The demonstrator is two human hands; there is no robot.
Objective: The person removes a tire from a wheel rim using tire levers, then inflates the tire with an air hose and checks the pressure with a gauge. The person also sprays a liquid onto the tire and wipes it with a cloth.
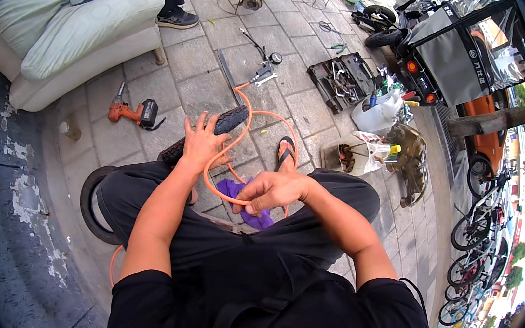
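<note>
Hose, orange, looped above the paving between the person's knees. Right hand pinches it between thumb and fingers, low in the loop. Left hand empty, fingers spread wide beside the upper part of the loop, just by a black tyre; cannot tell whether it touches hose or tyre.

Purple cloth just below the right hand, partly hidden by it. Sandalled foot beyond that hand. Second tyre beside the left knee.

Farther out: hose runs up to an inflator with a round dial, lying on the paving; wrench just beside it, long metal bar to its left. Orange-and-black drill on its side, left of the bar. Right of the inflator, toolbox lying open, tools inside; white bucket near it, clear bin below.

Outermost: pale sofa upper left, three-wheeler upper right, bicycles lower right.
</note>
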